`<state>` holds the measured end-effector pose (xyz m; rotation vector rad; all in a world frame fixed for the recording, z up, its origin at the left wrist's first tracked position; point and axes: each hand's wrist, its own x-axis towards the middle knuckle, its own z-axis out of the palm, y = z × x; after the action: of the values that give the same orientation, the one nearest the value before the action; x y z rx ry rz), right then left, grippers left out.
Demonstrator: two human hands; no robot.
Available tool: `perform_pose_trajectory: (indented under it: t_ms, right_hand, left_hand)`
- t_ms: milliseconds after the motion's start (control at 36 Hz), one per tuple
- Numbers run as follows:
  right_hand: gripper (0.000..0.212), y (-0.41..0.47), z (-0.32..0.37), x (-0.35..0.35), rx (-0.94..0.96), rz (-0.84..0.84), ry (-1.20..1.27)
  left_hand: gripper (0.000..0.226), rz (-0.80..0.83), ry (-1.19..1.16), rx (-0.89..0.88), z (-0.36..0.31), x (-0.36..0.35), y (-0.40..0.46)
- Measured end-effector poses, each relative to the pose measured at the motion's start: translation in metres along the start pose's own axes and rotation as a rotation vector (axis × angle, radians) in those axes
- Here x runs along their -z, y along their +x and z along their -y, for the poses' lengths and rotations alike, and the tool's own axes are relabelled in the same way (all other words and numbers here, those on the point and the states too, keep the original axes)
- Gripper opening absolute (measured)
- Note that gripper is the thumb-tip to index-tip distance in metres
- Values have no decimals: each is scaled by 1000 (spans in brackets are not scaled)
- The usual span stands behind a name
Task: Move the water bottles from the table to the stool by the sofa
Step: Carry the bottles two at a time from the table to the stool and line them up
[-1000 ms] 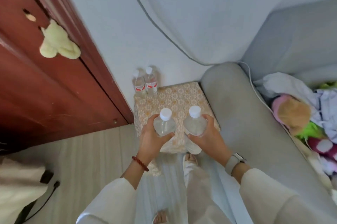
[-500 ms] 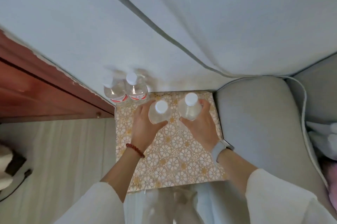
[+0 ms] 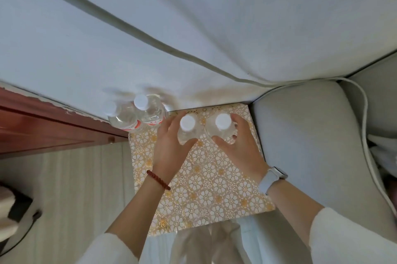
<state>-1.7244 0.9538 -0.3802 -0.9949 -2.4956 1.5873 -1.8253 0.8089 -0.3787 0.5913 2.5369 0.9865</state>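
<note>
Both hands grasp bottles at the stool's far edge — left hand (image 3: 169, 147) round one clear white-capped plastic bottle (image 3: 187, 129), right hand (image 3: 242, 145) round another (image 3: 222, 127) — over the gold-flowered square stool top (image 3: 206, 180), beside two red-labelled bottles (image 3: 137, 115).

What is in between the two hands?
In the head view, two clear water bottles with white caps stand side by side between the left hand and the right hand: one bottle by the left, another by the right.
</note>
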Motion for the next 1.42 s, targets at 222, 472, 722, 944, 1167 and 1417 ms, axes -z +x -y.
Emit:
perform_pose_trajectory:
  t_ms: [222, 472, 722, 944, 1167, 1417]
  right_hand:
    - [45, 10, 27, 22, 269, 25, -399]
    - [38, 11, 29, 20, 176, 15, -393]
    - [37, 34, 47, 3, 132, -80, -285]
    - [35, 47, 60, -18, 129, -154, -192]
    - [41, 48, 56, -29, 74, -188, -66]
    - [43, 52, 47, -27, 72, -150, -70]
  left_hand:
    - [54, -118, 142, -47, -3, 19, -1]
    - [47, -132, 415, -207, -10, 29, 15]
    - [45, -279, 538, -310, -7, 31, 40]
    - [46, -322, 555, -276, -6, 35, 53]
    - [47, -346, 571, -232, -3, 31, 53]
    - [44, -356, 497, -193, 0, 27, 53]
